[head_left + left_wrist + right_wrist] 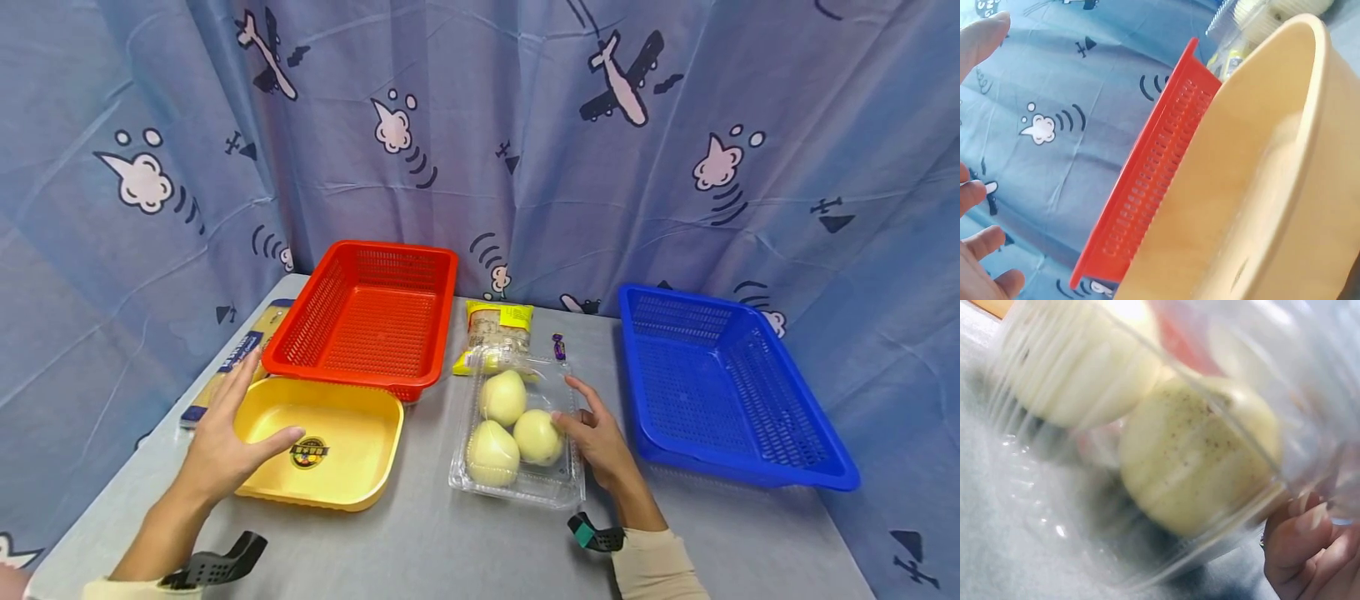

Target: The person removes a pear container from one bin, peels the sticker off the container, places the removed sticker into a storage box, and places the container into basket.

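Note:
A clear plastic clamshell box [553,487] with three pale yellow, pear-like fruits [492,454] stands tilted right of the table's middle. My right hand [603,446] holds its right side, with the thumb over the top and fingers along the edge. In the right wrist view the fingertips [1310,520] are bent against the box's edge, and one fruit [1194,456] shows dark specks. My left hand [221,454] is spread in the air by the left rim of a yellow plastic basin [360,458]. Nothing is in it, and its fingers are apart in the left wrist view.
Behind the basin stands a red basket [390,329]; a blue basket [697,392] is at the right. A yellow packet [498,325] and a small purple wrapped candy [558,347] lie behind the box. A flat tan-and-blue package [243,354] lies far left. A curtain [480,150] borders the table.

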Demonstrator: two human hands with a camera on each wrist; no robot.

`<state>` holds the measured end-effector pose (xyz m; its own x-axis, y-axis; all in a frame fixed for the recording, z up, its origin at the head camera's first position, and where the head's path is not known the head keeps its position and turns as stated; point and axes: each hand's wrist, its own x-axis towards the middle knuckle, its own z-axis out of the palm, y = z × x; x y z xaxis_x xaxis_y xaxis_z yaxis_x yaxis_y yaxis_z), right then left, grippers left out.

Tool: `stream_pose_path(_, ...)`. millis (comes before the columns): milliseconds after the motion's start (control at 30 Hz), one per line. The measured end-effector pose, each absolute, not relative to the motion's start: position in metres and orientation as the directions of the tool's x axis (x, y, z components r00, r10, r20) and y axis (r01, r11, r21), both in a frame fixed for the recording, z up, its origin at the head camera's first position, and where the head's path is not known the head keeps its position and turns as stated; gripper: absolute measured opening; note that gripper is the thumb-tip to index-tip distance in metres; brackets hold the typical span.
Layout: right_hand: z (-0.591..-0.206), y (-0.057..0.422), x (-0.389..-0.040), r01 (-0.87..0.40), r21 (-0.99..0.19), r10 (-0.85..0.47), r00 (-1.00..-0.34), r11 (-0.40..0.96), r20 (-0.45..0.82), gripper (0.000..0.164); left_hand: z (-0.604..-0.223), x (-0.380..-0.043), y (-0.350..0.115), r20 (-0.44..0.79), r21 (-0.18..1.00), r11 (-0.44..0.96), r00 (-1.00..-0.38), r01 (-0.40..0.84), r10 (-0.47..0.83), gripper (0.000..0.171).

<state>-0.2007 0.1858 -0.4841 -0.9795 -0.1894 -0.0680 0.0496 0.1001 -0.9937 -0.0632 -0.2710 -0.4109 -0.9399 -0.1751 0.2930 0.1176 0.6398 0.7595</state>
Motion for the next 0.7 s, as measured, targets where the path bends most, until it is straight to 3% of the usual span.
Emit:
stream_pose_path(267,-0.488,0.186,-0.200,0.025,-0.992,-0.171,-0.984,0.122,-0.046,0.066,-0.408,-0.073,-0.259,0.364,0.759,0.615,-0.923,0.215,-0.127,0.105)
stream_pose_path(700,-0.489,0.185,-0.200,0.027,-0.993,-0.166,-0.985,0.116,-0.046,0.066,-0.404,-0.090,-0.232,0.349,0.796,0.552,-0.933,0.247,-0.086,0.103)
